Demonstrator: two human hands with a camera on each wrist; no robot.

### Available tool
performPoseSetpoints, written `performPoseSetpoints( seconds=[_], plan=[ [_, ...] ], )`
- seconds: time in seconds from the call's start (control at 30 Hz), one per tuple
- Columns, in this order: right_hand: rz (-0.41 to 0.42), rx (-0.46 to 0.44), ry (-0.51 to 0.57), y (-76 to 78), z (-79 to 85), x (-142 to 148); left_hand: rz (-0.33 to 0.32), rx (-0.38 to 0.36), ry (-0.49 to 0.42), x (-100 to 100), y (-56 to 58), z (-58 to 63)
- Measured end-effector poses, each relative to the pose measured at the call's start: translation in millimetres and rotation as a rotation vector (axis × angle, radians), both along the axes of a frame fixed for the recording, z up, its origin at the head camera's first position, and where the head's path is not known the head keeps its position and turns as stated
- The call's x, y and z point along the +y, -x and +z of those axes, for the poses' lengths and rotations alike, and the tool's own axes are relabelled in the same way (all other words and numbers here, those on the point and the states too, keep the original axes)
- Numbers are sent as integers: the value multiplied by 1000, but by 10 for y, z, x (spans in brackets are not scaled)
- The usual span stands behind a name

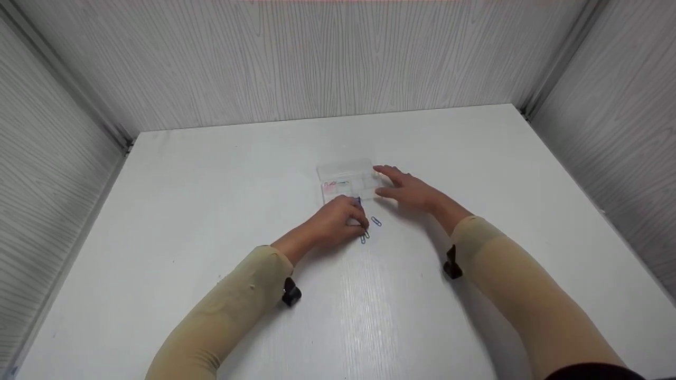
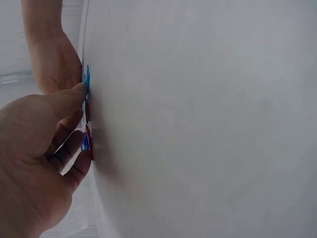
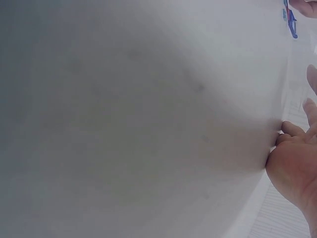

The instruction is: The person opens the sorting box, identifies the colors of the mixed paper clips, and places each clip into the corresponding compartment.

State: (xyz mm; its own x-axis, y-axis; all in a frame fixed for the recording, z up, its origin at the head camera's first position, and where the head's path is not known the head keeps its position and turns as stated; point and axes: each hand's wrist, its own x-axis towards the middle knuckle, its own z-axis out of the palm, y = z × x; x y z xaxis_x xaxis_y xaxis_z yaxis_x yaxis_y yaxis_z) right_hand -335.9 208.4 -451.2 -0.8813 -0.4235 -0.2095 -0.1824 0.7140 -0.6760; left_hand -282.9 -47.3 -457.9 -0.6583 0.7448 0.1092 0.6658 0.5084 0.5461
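A clear plastic compartment box (image 1: 365,183) lies with its lid (image 1: 344,168) folded open at the back. Red paper clips (image 1: 329,184) sit in its far left compartment, a dark clip (image 1: 343,182) beside them. In front of the box my left hand (image 1: 338,219) reaches down with bent fingers, thumb and fingertips close together at the table. Paper clips (image 1: 363,238) lie by its thumb; whether one is pinched is hidden. In the left wrist view a light blue clip (image 2: 87,74) stands out by the thumb tip. My right hand (image 1: 409,190) spreads thumb and fingers around the box's right end.
A single blue paper clip (image 1: 376,221) lies on the white table (image 1: 475,158) right of my left fingers. Pale wood-grain panels (image 1: 338,58) enclose the back and sides. Each sleeve carries a small black wrist camera (image 1: 291,293).
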Motion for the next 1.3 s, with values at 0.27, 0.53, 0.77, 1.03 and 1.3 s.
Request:
performPoseSetpoints(
  seconds=[0.27, 0.53, 0.77, 1.03, 1.3],
  plan=[
    [14, 8, 7, 18, -2, 8, 14, -30, 14, 2, -17, 38],
    [7, 7, 8, 17, 0, 2, 13, -17, 14, 7, -32, 40],
    [7, 9, 10, 22, -17, 5, 8, 3, 17, 14, -37, 26],
    [-20, -8, 17, 14, -16, 4, 14, 10, -33, 17, -28, 21],
    [-14, 2, -22, 20, -25, -2, 76, -37, -19, 2, -24, 48]
  ],
)
